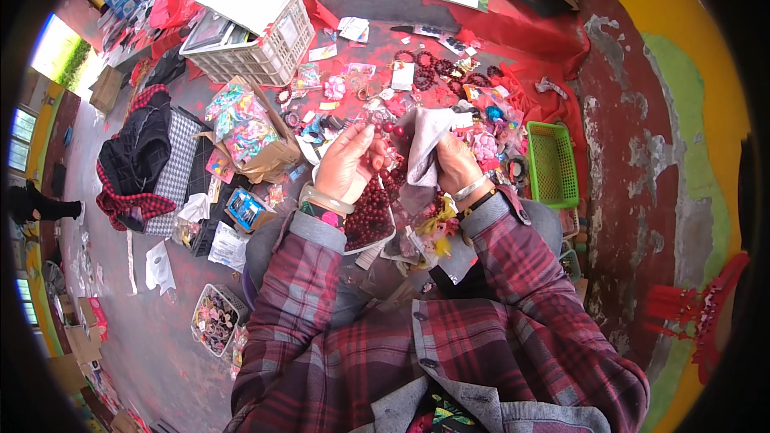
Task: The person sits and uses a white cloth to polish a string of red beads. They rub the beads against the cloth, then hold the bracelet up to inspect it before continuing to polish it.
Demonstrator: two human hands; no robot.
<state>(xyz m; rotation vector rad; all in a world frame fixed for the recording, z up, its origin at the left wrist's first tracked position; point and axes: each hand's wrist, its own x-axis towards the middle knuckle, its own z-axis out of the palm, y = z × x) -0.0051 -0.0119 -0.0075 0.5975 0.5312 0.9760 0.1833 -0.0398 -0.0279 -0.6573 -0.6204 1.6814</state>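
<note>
My right hand (459, 162) is closed on a grey cloth (423, 152), which hangs down between my hands. Opposite it, my left hand (346, 162) has its fingers curled in a pinch on a dark red bead bracelet (390, 127); part of the bracelet is hidden by the fingers and the cloth. Below both hands, a white-rimmed container (391, 234) in front of my lap is full of dark red beads (365, 212). Beside it, under my right wrist, lies a small doll-like trinket with yellow parts (439, 232).
A green plastic basket (553, 167) stands at right, near a peeling wall (634, 136). At left are a cardboard box of colourful packets (250, 124), a white crate (273, 52) and a small basket of trinkets (216, 321). Several red bead bracelets (425, 68) lie ahead.
</note>
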